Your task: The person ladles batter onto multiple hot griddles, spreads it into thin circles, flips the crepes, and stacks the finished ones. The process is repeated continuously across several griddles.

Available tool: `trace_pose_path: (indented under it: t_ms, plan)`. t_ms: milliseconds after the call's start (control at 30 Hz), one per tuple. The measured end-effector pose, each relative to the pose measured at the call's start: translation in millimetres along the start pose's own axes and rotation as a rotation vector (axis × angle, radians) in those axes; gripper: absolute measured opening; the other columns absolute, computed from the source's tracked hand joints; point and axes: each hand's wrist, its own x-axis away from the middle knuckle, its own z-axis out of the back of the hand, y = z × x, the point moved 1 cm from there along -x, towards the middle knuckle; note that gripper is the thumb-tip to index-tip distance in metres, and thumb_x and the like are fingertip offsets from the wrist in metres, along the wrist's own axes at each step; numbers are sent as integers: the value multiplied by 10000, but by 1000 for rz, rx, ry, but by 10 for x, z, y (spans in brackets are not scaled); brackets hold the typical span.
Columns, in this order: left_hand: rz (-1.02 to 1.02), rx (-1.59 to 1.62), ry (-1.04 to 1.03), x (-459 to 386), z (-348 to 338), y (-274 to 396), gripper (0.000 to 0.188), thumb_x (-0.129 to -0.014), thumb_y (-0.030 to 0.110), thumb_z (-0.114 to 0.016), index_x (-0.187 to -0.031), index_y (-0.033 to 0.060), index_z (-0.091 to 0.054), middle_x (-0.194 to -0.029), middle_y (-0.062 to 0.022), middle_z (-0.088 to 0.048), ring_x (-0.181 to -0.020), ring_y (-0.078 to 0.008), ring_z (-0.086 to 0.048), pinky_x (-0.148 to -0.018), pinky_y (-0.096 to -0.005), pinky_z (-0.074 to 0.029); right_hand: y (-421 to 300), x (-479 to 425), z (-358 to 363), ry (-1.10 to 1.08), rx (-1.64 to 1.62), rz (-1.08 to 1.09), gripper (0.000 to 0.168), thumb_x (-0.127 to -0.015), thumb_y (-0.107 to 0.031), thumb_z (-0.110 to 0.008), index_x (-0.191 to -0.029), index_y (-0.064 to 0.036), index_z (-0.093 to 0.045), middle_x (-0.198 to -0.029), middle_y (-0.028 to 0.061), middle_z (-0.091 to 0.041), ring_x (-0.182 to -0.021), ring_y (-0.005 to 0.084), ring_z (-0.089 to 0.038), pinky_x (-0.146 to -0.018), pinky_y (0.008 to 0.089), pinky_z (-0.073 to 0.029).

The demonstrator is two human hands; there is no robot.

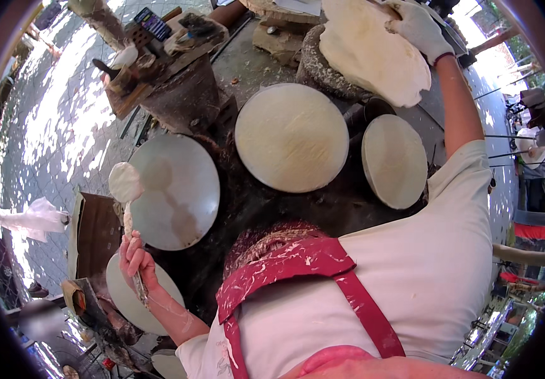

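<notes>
My left hand [138,262] grips the handle of a batter-coated ladle [125,182], its round head caked with pale batter. The ladle head is over the left rim of a round griddle [192,175], whose grey surface shows a brownish streak. At the upper right, my right hand [417,29] wears a white glove and pinches the edge of a large thin flatbread [372,57]. That sheet hangs over a round stone-like block [317,61]. A pale layer covers the middle griddle [291,137] and the right griddle [394,161].
Another pale round griddle [142,298] lies below my left forearm. A wooden stand at the upper left bears a phone [152,23] and small containers. Beside the left griddle stands a cardboard box [95,237]. My red apron [286,265] is splashed with batter.
</notes>
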Motion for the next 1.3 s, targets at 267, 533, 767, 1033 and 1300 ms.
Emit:
trace_pose_path:
  t_ms: [267,533,767,1033,1300]
  plan:
    - [-166,-257,248,-370,-256,-598,360,-1109,219,-389,-1191,-127,-452,-699,-6,-455,-371,-53,-421,-358,-210,-252,1487,295,-2258,-194,319,-159,254,-940,-194,-490,-1140,-199,-647,-1045,127,-714,-962,353,-705,-805,506,-549]
    - [-198,-363,309,-485,-294,-710,288,-1097,178,-408,-1157,-99,-460,-685,7,-442,-361,-47,-365,-334,-197,-259,1407,777,-2888,-245,114,-264,288,-930,-214,-543,-1183,-239,-679,-1099,159,-709,-1005,384,-683,-855,496,-538]
    - [-153,-920,373,-1169,321,-688,334,-1055,273,-514,-1003,-50,-579,-649,41,-421,-430,-79,-390,-437,-250,-305,617,1323,-2927,-315,-260,-400,571,-876,-245,-734,-1411,-121,-579,-1282,169,-673,-1156,310,-668,-979,386,-511]
    - [-619,-2286,467,-1661,1464,-668,286,-910,228,-743,-986,10,-574,-679,-146,-610,-559,-308,-610,-553,-407,-496,-2198,2416,-3168,-552,-732,-324,463,-967,-396,-632,-1386,-203,-603,-946,195,-723,-825,375,-698,-719,464,-541]
    - [-911,-2292,637,-1449,769,-573,317,-942,211,-715,-1131,14,-552,-792,-178,-656,-666,-327,-642,-658,-394,-526,-2587,2882,-3684,-753,-1035,-618,519,-995,-375,-604,-1445,-124,-541,-1231,189,-685,-1054,287,-693,-909,338,-509]
